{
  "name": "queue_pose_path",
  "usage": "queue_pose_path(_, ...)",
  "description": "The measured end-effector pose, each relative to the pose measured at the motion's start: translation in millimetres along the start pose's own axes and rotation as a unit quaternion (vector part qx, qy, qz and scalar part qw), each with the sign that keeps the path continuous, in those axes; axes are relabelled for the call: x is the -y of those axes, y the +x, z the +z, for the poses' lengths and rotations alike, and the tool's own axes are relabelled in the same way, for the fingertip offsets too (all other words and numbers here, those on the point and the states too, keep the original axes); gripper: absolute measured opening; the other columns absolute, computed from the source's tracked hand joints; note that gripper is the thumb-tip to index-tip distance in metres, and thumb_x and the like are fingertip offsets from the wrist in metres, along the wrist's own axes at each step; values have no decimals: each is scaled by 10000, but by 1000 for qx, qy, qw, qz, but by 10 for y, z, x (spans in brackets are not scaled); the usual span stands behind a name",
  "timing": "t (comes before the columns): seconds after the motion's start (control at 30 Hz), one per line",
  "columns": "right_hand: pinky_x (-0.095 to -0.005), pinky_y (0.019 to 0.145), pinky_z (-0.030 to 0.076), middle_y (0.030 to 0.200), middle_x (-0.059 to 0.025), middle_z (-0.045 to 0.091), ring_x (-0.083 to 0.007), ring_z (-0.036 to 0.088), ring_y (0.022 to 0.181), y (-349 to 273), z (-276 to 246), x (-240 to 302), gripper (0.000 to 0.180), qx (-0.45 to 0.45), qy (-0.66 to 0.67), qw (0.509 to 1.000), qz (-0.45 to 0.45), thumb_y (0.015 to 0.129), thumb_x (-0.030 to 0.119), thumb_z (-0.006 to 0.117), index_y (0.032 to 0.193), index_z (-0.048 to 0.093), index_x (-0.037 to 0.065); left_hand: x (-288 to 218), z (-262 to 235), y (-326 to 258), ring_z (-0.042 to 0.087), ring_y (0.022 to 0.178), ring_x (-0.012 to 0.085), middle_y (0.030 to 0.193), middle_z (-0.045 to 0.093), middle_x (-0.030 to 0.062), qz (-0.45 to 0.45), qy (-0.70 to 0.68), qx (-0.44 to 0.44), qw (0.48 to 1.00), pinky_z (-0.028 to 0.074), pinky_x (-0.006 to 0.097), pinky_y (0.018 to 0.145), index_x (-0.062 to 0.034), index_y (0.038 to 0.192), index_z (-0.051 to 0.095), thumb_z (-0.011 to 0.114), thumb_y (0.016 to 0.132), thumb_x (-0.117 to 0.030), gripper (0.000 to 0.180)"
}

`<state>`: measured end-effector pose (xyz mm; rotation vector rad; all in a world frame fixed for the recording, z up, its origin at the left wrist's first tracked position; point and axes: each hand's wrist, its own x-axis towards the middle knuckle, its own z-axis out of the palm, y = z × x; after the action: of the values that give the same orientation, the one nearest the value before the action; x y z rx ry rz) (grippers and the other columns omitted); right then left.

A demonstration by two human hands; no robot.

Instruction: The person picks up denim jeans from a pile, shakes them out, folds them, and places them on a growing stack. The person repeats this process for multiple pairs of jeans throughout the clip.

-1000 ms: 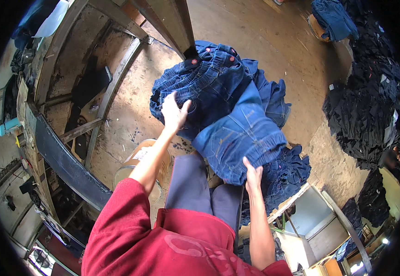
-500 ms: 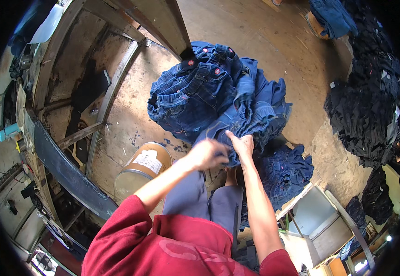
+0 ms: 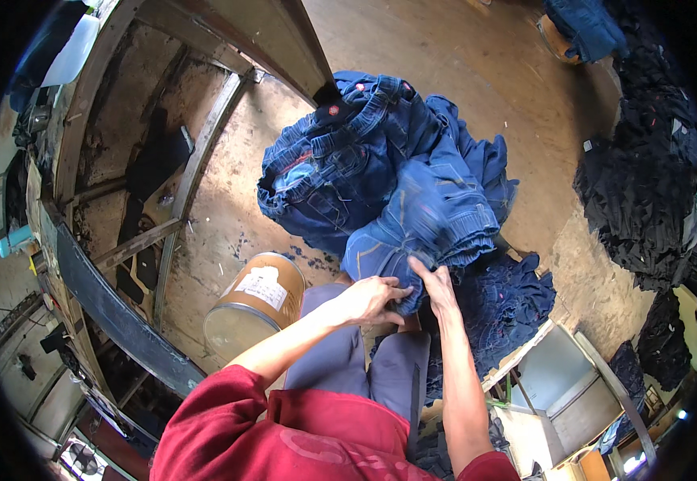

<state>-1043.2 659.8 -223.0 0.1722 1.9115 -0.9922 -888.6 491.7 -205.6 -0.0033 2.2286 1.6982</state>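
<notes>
A pair of blue jeans (image 3: 396, 227) with tan stitching hangs from my hands over my knees, partly smeared by motion. My left hand (image 3: 374, 300) is closed on its near edge, fingers pinching the cloth. Beside it on the right, my right hand (image 3: 435, 285) grips the same edge with the thumb lying on top. Just beyond is a large heap of dark blue jeans (image 3: 328, 180) with gathered waistbands and small red tags. A second denim pile (image 3: 509, 309) lies to the right of my right forearm.
On the left stand a brown drum (image 3: 256, 293) with a white label and a wooden table frame (image 3: 196, 164). A big mound of black cloth (image 3: 637, 208) lies at the right. A wooden frame with a pale panel (image 3: 553, 393) stands at the lower right.
My left hand has come in from a blurred reach to close on the jeans. The jeans have swung and spread toward the right, and both hands sit slightly lower.
</notes>
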Motion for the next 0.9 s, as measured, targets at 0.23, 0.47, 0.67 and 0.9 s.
queue_pose_path(0.23,-369,959,526,1089,-106,757,-206,703,989,-50,-176,-164,334,-102,190,975,48,837,177,843,1095,738,-7,1157,-1361,510,703,997,300,1196,719,200,-286,-18,-675,680,553,408,901,13,1435,604,919,784,-318,796)
queue_pose_path(0.47,-413,1216,300,1415,-134,621,-240,514,1359,66,-196,28,679,9,227,972,53,903,391,860,1360,598,-38,151,-521,469,686,821,335,841,686,162,0,91,-352,932,548,433,771,-27,1021,786,777,869,-79,161)
queue_pose_path(0.67,-386,947,530,1125,-99,767,-226,701,1002,312,168,-109,413,-148,12,989,15,840,201,873,1164,741,-20,658,-598,-10,606,1201,374,1298,705,119,-32,194,-440,876,397,547,1053,-103,1254,743,909,756,-382,594)
queue_pose_path(0.9,-380,1055,480,1306,-118,675,-248,634,1178,-369,-235,-732,550,-107,119,987,-7,853,92,851,1341,630,-33,1867,-1168,-1081,694,1128,304,1279,695,228,-487,31,-504,713,530,408,1001,20,1601,408,780,897,-310,862)
